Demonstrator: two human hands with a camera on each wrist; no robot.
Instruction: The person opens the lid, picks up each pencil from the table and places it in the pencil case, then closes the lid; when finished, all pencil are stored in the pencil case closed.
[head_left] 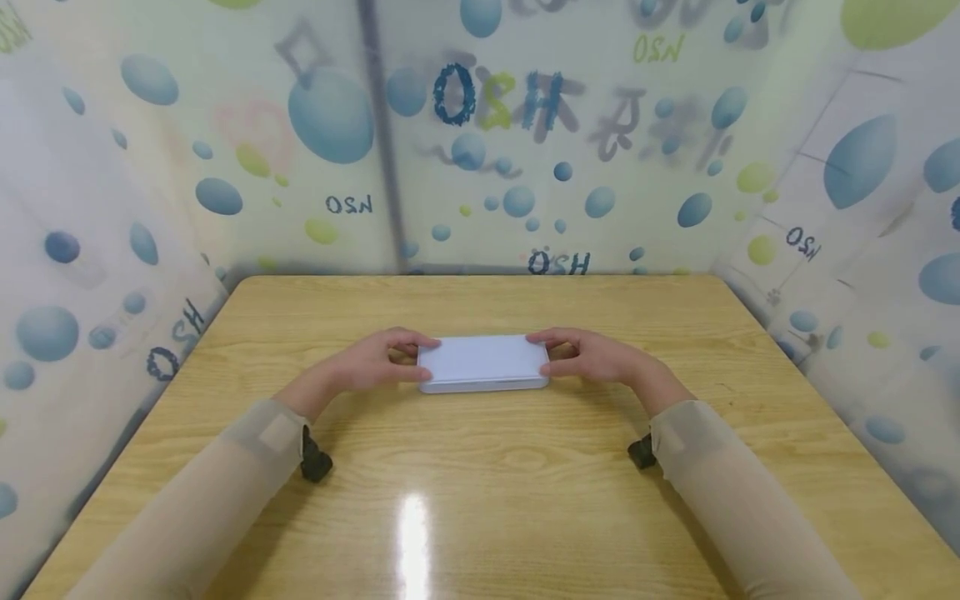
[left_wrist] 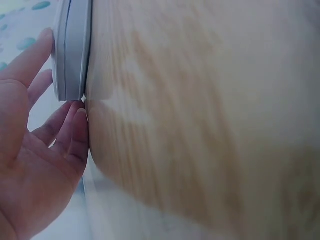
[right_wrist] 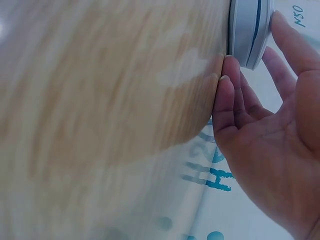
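Note:
A flat white rectangular box (head_left: 483,358) with rounded corners lies lengthwise on the wooden table, a thin seam running between lid and base. At its left end, my left hand (head_left: 367,360) holds the corners, thumb near the front one and fingertips at the back one. My right hand (head_left: 600,357) grips the opposite end the same way. In the left wrist view, thumb and forefinger lie against the lid of the box (left_wrist: 72,50), other fingers bent under its end at the table. The right wrist view shows a dark gap along the seam of the box (right_wrist: 249,30).
The wooden table (head_left: 517,500) spreads around the box, its back edge against a printed curtain (head_left: 465,208) with blue and green drops. Similar cloth hangs at both sides. Dark wrist-worn devices show under the left sleeve (head_left: 217,492) and right sleeve (head_left: 738,492).

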